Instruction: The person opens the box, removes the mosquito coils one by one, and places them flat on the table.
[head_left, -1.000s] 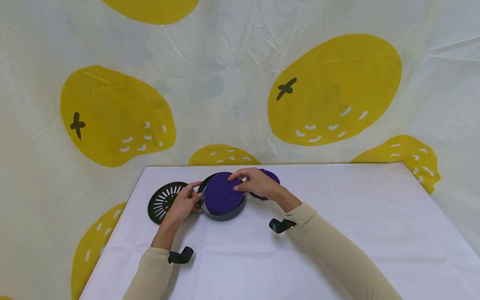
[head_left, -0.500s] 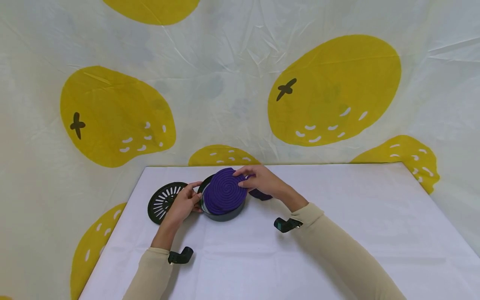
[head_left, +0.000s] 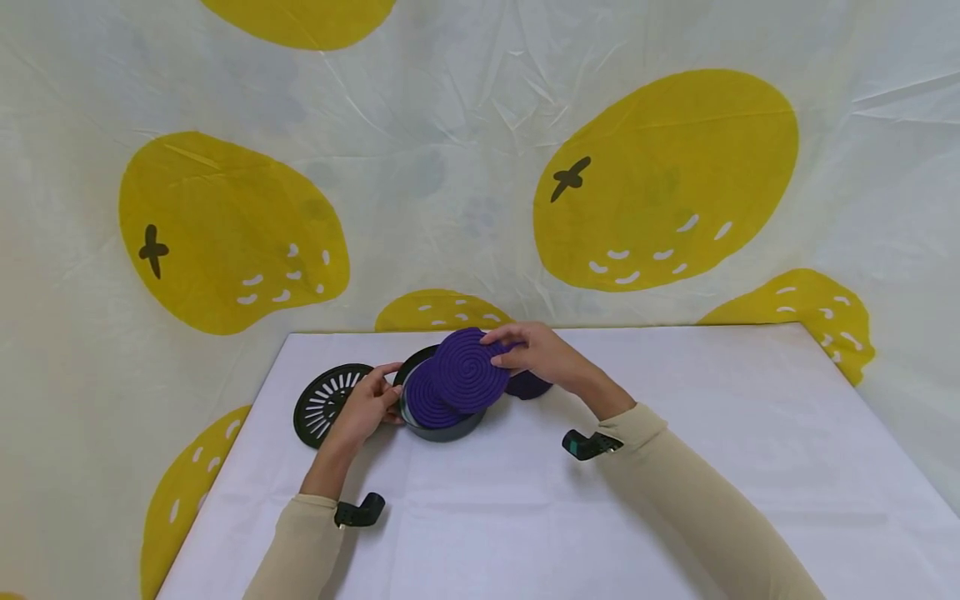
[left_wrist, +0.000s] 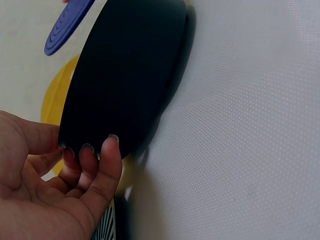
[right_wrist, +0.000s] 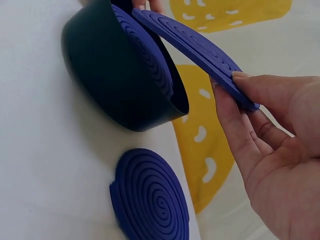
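Note:
Between the thumb and fingers of my right hand (head_left: 553, 360) is a round purple coaster (head_left: 471, 375) with a spiral ridge pattern, tilted above a dark round container (head_left: 448, 433). Inside that container lies another purple spiral coaster (head_left: 426, 402), seen under the held one in the right wrist view. My left hand (head_left: 366, 410) grips the container's left rim, the fingers curled against its outer wall (left_wrist: 125, 75). On the table just right of the container, a further purple coaster (right_wrist: 155, 200) lies flat, partly hidden by my right hand in the head view.
A black slotted round lid (head_left: 313, 408) lies left of the container, partly behind my left hand. White cloth covers the table (head_left: 675, 450). A curtain (head_left: 450, 217) with yellow fruit prints hangs right behind the table's back edge.
My right hand has lifted the purple coaster up and to the right, uncovering the other coaster in the container. My left hand has stayed on the container's rim.

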